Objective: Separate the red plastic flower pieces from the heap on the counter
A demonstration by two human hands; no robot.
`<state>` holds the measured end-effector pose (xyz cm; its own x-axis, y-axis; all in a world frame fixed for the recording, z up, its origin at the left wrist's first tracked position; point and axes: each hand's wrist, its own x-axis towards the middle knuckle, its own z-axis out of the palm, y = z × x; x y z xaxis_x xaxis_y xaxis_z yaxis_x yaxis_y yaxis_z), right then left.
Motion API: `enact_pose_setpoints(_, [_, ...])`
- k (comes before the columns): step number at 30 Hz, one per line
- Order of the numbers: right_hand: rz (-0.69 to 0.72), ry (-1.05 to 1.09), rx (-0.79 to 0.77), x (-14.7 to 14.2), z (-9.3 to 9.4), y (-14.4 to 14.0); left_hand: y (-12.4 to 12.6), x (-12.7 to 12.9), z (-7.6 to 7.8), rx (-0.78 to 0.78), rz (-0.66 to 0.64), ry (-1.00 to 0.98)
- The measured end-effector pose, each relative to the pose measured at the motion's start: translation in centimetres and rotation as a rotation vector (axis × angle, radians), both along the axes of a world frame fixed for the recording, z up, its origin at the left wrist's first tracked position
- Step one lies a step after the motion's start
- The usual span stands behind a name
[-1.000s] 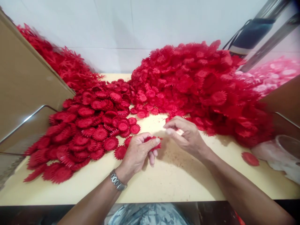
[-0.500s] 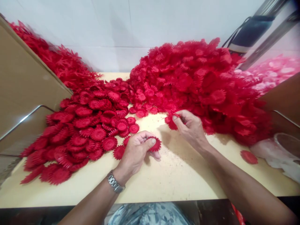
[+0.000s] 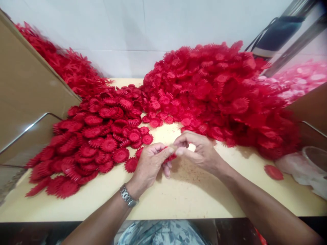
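My left hand (image 3: 149,165) and my right hand (image 3: 198,149) meet over the pale tabletop (image 3: 184,194), fingertips touching. Between them they pinch a red plastic flower piece (image 3: 170,157), mostly hidden by the fingers. A flat spread of red flower discs (image 3: 97,139) lies just left of my left hand. A tall heap of the same red pieces (image 3: 217,92) rises behind my right hand. A metal watch (image 3: 128,197) is on my left wrist.
A cardboard panel (image 3: 28,92) with a metal bar leans at the left, more red pieces (image 3: 68,71) behind it. One loose red disc (image 3: 273,172) lies at the right near a clear plastic container (image 3: 310,163). Pink pieces (image 3: 298,80) are piled far right.
My right hand reached to the heap's edge, took a red piece, and has come back to meet my left hand, which kept hold of its own piece.
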<state>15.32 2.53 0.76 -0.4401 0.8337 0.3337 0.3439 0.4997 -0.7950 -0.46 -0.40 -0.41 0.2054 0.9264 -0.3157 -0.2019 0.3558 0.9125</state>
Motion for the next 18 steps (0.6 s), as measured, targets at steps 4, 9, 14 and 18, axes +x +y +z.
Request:
enact_pose_setpoints(4, [0.094,0.039,-0.197,-0.4,-0.5,0.1,0.0,0.1,-0.1,0.027,-0.002,-0.039])
enact_pose_setpoints(9, [-0.031,-0.042,-0.055,-0.1,-0.9,0.4,0.1,0.2,0.1,0.013,-0.046,-0.035])
enact_pose_setpoints(14, [-0.161,-0.088,0.210,-1.0,-1.2,-0.2,0.2,0.5,0.3,0.014,0.008,-0.016])
enact_pose_setpoints(18, [-0.295,-0.109,0.320,-0.9,-1.7,0.2,0.1,0.6,0.4,0.014,0.039,-0.004])
